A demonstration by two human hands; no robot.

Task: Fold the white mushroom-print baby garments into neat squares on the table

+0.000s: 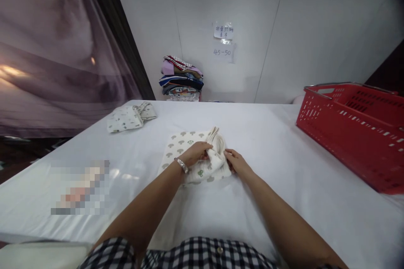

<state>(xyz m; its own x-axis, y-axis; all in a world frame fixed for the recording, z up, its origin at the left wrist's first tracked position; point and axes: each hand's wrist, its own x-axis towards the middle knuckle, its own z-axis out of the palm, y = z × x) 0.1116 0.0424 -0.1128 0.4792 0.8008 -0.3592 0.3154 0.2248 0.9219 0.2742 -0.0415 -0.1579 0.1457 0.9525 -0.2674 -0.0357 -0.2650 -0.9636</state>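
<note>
A cream cloth (177,146) with grey mushroom shapes and small green prints lies in front of me, its right part bunched up and raised off the table. My left hand (198,152), with a silvery band at the wrist, is closed on the gathered folds from the left. At the right edge of the same cloth, my right hand (235,161) pinches the fabric between thumb and fingers. Some fingertips of both hands are hidden behind the folds.
A folded printed cloth (126,118) lies at the table's far left. On the right stands a red plastic basket (350,130). Behind the white table (265,134) rises a stack of folded fabrics (181,80). Paper notes (223,31) hang on the wall. A blurred patch covers something at left.
</note>
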